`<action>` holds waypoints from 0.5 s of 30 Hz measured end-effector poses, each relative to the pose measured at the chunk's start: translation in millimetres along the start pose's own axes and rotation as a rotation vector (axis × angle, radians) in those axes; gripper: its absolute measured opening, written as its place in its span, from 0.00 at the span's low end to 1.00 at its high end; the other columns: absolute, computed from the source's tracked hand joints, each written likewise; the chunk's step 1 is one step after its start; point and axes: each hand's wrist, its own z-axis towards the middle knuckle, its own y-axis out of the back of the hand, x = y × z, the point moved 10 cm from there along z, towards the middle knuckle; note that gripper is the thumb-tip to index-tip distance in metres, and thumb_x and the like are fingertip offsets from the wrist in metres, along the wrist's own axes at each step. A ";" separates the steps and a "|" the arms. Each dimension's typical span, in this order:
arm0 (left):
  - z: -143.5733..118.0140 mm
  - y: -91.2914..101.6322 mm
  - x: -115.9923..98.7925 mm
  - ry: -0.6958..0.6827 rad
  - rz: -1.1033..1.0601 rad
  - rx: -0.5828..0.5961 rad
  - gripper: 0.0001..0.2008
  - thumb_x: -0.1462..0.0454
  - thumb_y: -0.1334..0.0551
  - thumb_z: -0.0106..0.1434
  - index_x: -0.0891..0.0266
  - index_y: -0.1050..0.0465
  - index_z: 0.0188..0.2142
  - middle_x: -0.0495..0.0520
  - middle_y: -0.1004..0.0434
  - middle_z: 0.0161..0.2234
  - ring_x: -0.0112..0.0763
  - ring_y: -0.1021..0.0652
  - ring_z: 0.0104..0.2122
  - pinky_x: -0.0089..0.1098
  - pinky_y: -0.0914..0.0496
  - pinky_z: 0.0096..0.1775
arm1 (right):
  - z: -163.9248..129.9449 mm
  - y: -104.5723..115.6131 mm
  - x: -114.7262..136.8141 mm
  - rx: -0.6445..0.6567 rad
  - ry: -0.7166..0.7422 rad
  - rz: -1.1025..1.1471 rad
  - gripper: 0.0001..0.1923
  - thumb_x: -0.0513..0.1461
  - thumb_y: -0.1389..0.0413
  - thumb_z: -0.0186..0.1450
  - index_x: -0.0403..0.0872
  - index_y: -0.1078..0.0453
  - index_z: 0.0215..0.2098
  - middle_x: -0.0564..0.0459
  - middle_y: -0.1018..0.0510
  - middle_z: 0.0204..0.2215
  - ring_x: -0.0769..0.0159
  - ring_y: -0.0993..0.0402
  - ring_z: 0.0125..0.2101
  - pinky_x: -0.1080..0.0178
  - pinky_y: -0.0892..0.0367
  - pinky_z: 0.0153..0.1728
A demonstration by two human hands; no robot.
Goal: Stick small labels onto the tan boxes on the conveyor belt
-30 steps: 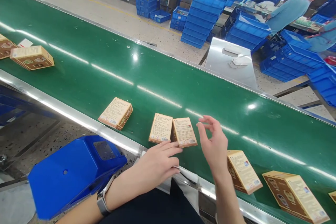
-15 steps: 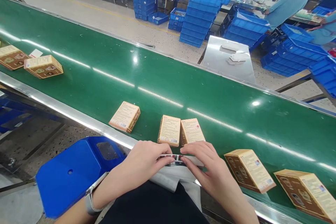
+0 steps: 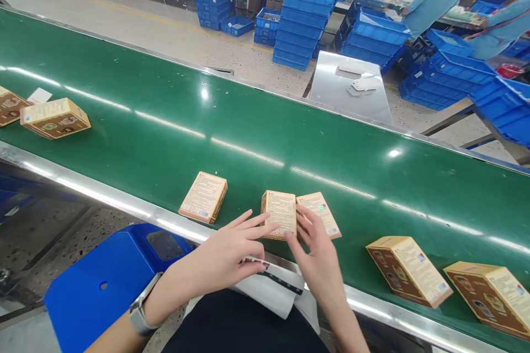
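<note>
Two small tan boxes lie side by side, label side up, near the front edge of a green conveyor belt [image 3: 290,138]. My left hand [image 3: 229,256] spreads its fingers toward the left box [image 3: 279,209] and keeps a narrow label strip [image 3: 275,277] under its fingers, over a white sheet [image 3: 265,293] on my lap. My right hand [image 3: 318,256] is open, its fingertips resting where the left box meets the right box [image 3: 325,214]. A third tan box [image 3: 203,197] lies alone to the left.
Two larger brown boxes [image 3: 408,270] [image 3: 488,298] lie on the belt at right, and two more [image 3: 55,117] at far left. A blue plastic stool [image 3: 103,287] stands by my left arm. Beyond the belt are a metal table [image 3: 350,88], stacked blue crates [image 3: 306,22] and people in blue [image 3: 433,3].
My right hand dropped from the air to the strip, where both hands pinched it, then moved up onto the two boxes. My left hand opened its fingers toward the boxes.
</note>
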 end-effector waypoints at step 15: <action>4.0 -30.9 0.3 0.024 0.076 0.010 0.03 0.68 0.35 0.63 0.61 0.23 0.32 0.54 0.41 0.68 0.38 0.39 0.67 0.42 0.50 0.69 | 41.6 2.8 -37.1 -0.086 -0.193 0.208 0.18 0.52 0.41 0.64 0.46 0.26 0.39 0.42 0.23 0.53 0.52 0.25 0.50 0.51 0.29 0.49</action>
